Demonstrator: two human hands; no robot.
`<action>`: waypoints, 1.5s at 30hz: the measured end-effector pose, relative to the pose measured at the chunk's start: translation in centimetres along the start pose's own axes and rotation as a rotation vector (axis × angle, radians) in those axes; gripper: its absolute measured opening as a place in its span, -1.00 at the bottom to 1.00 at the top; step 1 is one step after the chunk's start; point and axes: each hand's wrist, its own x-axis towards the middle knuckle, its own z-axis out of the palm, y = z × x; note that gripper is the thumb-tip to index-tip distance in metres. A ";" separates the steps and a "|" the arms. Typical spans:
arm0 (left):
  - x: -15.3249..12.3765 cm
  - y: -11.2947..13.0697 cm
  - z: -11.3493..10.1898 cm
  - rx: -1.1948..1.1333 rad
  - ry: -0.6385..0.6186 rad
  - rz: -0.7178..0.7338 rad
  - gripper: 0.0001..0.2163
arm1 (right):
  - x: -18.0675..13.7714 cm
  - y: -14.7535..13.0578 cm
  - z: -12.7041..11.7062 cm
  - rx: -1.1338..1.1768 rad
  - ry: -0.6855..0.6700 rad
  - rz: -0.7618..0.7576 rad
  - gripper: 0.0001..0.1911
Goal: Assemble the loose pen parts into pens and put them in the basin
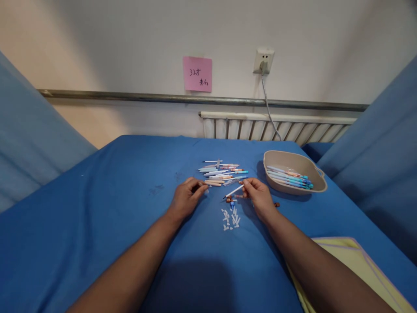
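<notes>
My right hand (257, 195) pinches a slim white pen refill (234, 191) with a dark tip that points down to the left. My left hand (187, 198) is closed, thumb against fingers; a small pale piece shows at its fingertips, too small to name. Between and beyond the hands lies a spread of pen parts (216, 173): barrels, refills and coloured pieces. Small brown parts (229, 199) and a blue piece (232, 204) lie just below the refill's tip. Nearer to me is a cluster of small white pieces (234, 217).
A beige basket (321, 184) at the right holds several pens (288, 177) with blue ends. A yellow cloth (345, 256) lies under my right forearm on the blue-covered table (107, 182). Behind are a radiator (254, 128), a metal rail (146, 96) and a plugged-in cable (265, 93).
</notes>
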 end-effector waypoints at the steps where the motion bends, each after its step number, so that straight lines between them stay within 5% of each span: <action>1: 0.0 0.0 0.0 0.001 -0.019 0.001 -0.79 | 0.0 0.0 0.0 -0.004 0.001 0.002 -0.65; 5: -0.1 -0.3 0.3 0.011 -0.164 -0.003 -0.77 | 0.0 -0.2 0.1 -0.014 0.001 0.002 -0.65; 28: -0.2 0.1 1.2 -0.448 -0.093 -0.277 -0.73 | -0.2 0.0 0.0 0.009 -0.001 0.000 -0.64; 34: -0.4 0.5 0.8 -0.312 0.094 -0.202 -0.74 | -0.2 0.3 -0.2 0.025 -0.012 0.003 -0.66; 37: -0.5 0.4 0.4 -0.119 -0.058 -0.073 -0.80 | -0.1 0.3 -0.2 0.028 -0.004 0.001 -0.66; 40: -0.4 0.1 0.2 -0.053 -0.131 -0.103 -0.79 | -0.1 0.2 -0.1 0.023 0.006 0.002 -0.65; 45: -0.4 0.3 1.0 -0.522 -0.086 -0.350 -0.75 | -0.5 -0.5 0.0 0.042 0.039 -0.037 -0.67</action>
